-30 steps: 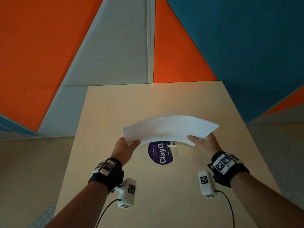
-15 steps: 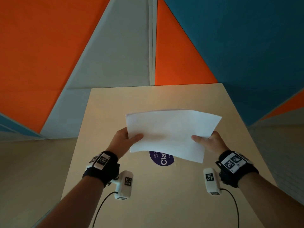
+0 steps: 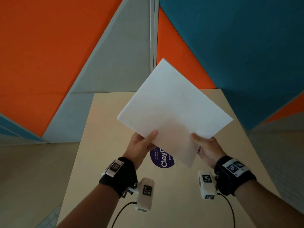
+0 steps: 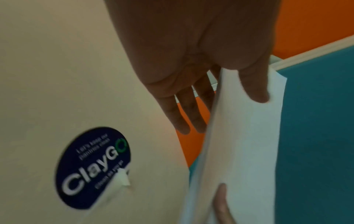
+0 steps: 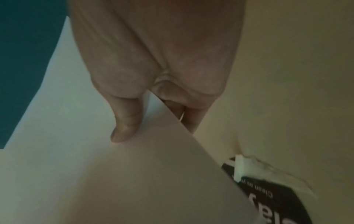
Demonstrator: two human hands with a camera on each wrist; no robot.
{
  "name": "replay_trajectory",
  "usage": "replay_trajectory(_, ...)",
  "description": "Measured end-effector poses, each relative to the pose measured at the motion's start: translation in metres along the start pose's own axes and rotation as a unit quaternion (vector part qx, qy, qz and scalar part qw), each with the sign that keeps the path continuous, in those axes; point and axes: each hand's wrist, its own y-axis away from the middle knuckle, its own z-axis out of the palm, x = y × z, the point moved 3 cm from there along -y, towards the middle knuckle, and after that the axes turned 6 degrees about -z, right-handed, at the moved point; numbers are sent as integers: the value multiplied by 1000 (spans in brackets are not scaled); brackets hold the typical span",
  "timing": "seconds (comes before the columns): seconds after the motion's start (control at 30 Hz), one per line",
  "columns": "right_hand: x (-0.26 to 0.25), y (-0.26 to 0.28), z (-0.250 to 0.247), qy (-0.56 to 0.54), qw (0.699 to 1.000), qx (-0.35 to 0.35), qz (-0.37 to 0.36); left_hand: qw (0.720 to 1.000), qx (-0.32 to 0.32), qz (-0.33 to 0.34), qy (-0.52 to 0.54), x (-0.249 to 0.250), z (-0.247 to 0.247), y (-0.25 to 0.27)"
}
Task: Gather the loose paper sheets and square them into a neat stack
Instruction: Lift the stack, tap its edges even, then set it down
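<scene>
A stack of white paper sheets is held in the air above the beige table, turned cornerwise so one corner points down toward me. My left hand pinches its lower left edge, thumb on top and fingers behind. My right hand pinches the lower right edge the same way. In the left wrist view the paper sheets show their edge, with the thumb pressed on the near face. In the right wrist view the thumb lies on the paper sheets.
A round dark purple "ClayGo" sticker with a torn, peeled edge sits on the table under the stack. Orange, grey and teal wall panels rise behind the table's far edge. Floor lies on both sides of the table.
The stack has been lifted from low over the table and turned from lying wide and sagging to standing cornerwise, higher up. Both hands moved closer together at its lower corner.
</scene>
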Motion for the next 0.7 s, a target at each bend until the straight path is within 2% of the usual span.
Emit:
replay_trajectory(0.07, 6, -1, 6, -19, 1000, -12, 11, 998, 16, 8, 53, 6, 4, -1)
replay_trajectory(0.17, 14, -4, 6, -18, 1000, -11, 6, 998, 31, 26, 45, 14, -1, -1)
replay_trajectory(0.27, 6, -8, -9, 63, 996, 52, -47, 998, 44, 48, -13, 26, -12, 0)
replay_trajectory(0.33, -6, -10, -22, 168, 977, 92, -94, 995, 42, 56, -67, 35, -20, 1)
replay_trajectory(0.4, -24, -11, -18, 234, 960, 58, -142, 990, 35, 56, -128, 42, -25, 2)
replay_trajectory(0.5, -43, -15, 1, 226, 960, -36, -163, 976, 15, 57, -209, 46, -27, 1)
replay_trajectory(0.57, -54, -15, 9, 208, 964, -47, -158, 967, 13, 60, -247, 45, -29, 0)
replay_trajectory(0.7, -50, -8, 13, 279, 942, -78, -168, 960, 31, 64, -271, 31, -36, 1)
